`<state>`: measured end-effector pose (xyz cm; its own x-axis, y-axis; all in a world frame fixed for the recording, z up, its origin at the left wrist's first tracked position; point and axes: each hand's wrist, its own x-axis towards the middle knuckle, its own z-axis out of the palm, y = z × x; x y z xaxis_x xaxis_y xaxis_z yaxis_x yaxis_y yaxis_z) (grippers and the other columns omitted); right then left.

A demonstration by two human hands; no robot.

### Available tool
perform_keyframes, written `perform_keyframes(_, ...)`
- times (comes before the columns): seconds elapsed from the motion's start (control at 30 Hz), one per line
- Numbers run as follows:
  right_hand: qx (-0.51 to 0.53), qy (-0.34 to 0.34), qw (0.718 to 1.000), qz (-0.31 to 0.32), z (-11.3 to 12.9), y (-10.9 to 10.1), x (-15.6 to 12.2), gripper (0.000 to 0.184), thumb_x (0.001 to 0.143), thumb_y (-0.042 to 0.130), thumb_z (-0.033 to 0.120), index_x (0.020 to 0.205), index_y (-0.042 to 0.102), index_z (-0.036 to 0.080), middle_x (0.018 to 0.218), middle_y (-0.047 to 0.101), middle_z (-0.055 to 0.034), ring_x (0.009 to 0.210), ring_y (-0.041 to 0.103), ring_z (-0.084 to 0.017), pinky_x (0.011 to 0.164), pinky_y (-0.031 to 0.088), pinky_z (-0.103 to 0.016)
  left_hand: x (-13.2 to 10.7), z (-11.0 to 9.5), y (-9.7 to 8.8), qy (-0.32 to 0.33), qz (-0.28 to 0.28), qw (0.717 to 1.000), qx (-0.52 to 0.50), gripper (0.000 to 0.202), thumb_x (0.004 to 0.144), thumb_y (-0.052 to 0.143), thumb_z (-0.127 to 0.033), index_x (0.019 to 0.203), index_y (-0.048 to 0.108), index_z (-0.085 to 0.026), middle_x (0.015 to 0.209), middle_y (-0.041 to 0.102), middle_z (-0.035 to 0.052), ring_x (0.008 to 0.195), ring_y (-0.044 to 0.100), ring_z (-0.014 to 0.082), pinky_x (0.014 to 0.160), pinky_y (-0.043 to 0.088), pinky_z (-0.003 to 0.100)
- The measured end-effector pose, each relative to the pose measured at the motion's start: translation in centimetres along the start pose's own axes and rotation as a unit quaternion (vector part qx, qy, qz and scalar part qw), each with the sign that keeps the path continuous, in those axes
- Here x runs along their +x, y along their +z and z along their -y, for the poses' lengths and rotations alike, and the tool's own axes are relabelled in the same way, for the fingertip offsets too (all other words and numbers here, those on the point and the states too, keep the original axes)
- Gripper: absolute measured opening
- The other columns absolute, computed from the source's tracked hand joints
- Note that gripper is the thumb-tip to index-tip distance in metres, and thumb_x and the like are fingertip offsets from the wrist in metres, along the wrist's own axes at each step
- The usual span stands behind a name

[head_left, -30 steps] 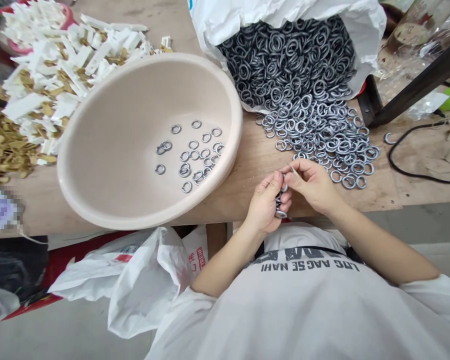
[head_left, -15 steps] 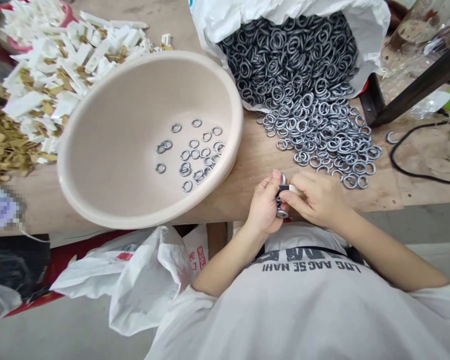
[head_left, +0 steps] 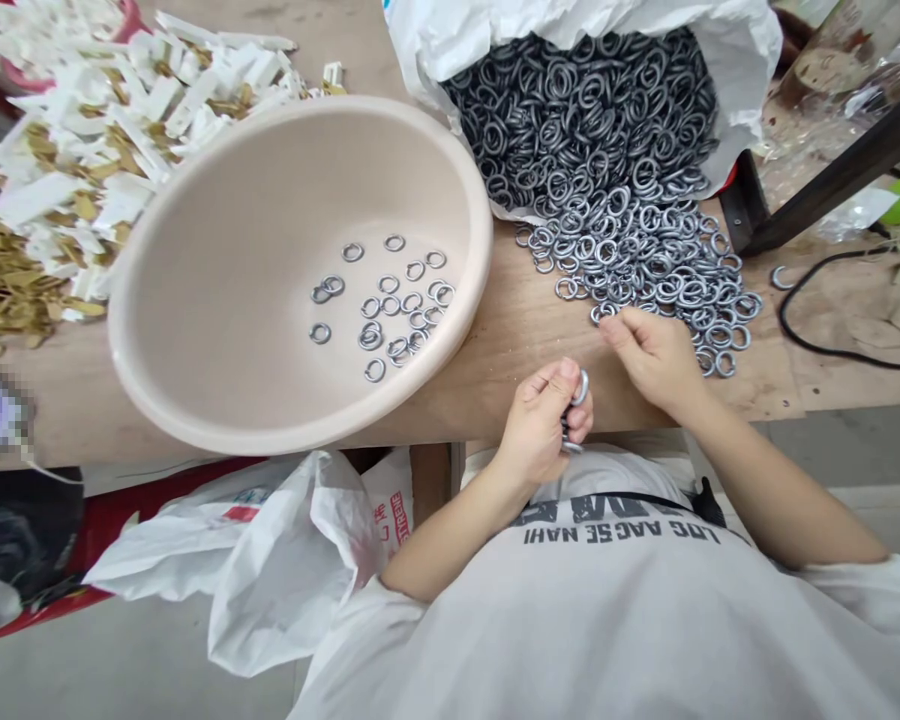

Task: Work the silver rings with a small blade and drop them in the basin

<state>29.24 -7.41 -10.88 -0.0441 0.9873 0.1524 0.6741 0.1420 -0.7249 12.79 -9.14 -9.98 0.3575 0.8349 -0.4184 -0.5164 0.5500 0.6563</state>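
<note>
Bench (head_left: 521,335) w/ rings (head_left: 645,265); shirt (head_left: 615,630) txt maybe "LOG AAG SE NAHI".

A single camera, worn on the person's head, looks forward and steeply down across the near edge of the wooden table (head_left: 510,340). The beige basin (head_left: 195,330) sits left of mid-frame, seen almost from above, so its whole inside shows. Right of the basin and closer to the lens are the left hand (head_left: 544,420), closed round a stack of rings (head_left: 576,405), and the right hand (head_left: 649,350). Below the basin, nearest of all, the wearer's white shirt (head_left: 607,620) fills the bottom. Beyond the basin the view stops at the white bag (head_left: 735,60). The wide lens bends the frame's edges.
</note>
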Motion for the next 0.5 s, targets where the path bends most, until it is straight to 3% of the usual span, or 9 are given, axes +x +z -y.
perform_keyframes(0.03,0.018,0.009,1.000,-0.013,-0.1,0.0,0.1,0.048,0.103,0.045,0.055,0.068,0.047,0.023,0.059,0.044,0.0032,0.058,0.043,-0.014,0.059,0.029,-0.030,-0.1,0.0,-0.1,0.000,0.004,1.000,-0.001,0.053,0.078,0.081,-0.057,0.069,0.047,-0.018,0.049,0.041,-0.0078,0.039,0.034,0.0027,0.037,0.026,0.014)
perform_keyframes(0.13,0.074,-0.063,0.995,0.008,1.1,0.3,-0.2,0.028,0.095,0.062,0.051,0.099,0.064,0.023,0.087,0.067,-0.0019,0.077,0.060,-0.018,0.071,0.041,-0.031,0.0,-0.1,-0.2,0.009,-0.025,0.999,-0.017,0.051,0.075,0.083,-0.057,0.072,0.050,-0.018,0.049,0.041,-0.0087,0.038,0.032,0.0027,0.036,0.026,0.013)
perform_keyframes(0.2,0.107,-0.090,0.990,0.027,2.5,0.8,-0.6,0.029,0.090,0.070,0.049,0.107,0.066,0.025,0.098,0.071,-0.0034,0.086,0.064,-0.020,0.077,0.046,-0.033,0.2,-0.1,-0.3,0.016,-0.040,0.999,-0.029,0.050,0.074,0.084,-0.056,0.076,0.052,-0.018,0.049,0.040,-0.0097,0.038,0.031,0.0027,0.036,0.027,0.013)
perform_keyframes(0.37,0.184,-0.025,0.979,0.079,3.3,2.2,0.8,0.032,0.096,0.060,0.054,0.090,0.064,0.023,0.078,0.065,-0.0004,0.072,0.060,-0.018,0.065,0.045,-0.031,0.1,-0.3,-1.3,0.023,-0.033,0.999,-0.034,0.052,0.075,0.084,-0.057,0.075,0.048,-0.019,0.052,0.041,-0.0094,0.040,0.035,0.0033,0.037,0.029,0.014)
perform_keyframes(0.4,0.163,-0.025,0.983,0.084,3.0,2.4,1.8,0.035,0.097,0.057,0.054,0.086,0.063,0.022,0.075,0.063,-0.0004,0.069,0.058,-0.017,0.063,0.042,-0.030,0.1,-0.4,-1.5,0.022,-0.028,0.999,-0.028,0.052,0.076,0.083,-0.056,0.073,0.047,-0.019,0.052,0.042,-0.0091,0.039,0.036,0.0033,0.037,0.028,0.014)
perform_keyframes(0.47,0.014,-0.040,0.997,0.063,2.2,2.7,3.9,0.034,0.099,0.055,0.048,0.083,0.066,0.020,0.078,0.063,-0.0033,0.072,0.057,-0.019,0.063,0.038,-0.031,0.1,-0.8,-2.1,0.020,-0.020,0.999,-0.015,0.052,0.078,0.081,-0.057,0.072,0.045,-0.019,0.051,0.042,-0.0086,0.039,0.036,0.0029,0.037,0.026,0.014)
perform_keyframes(0.5,-0.084,-0.044,0.994,0.050,1.8,2.8,4.9,0.028,0.098,0.057,0.045,0.094,0.070,0.020,0.090,0.067,-0.0065,0.079,0.060,-0.021,0.065,0.038,-0.032,0.1,-1.1,-2.3,0.021,-0.020,1.000,-0.010,0.052,0.078,0.081,-0.057,0.071,0.045,-0.019,0.051,0.043,-0.0084,0.039,0.035,0.0027,0.037,0.025,0.014)
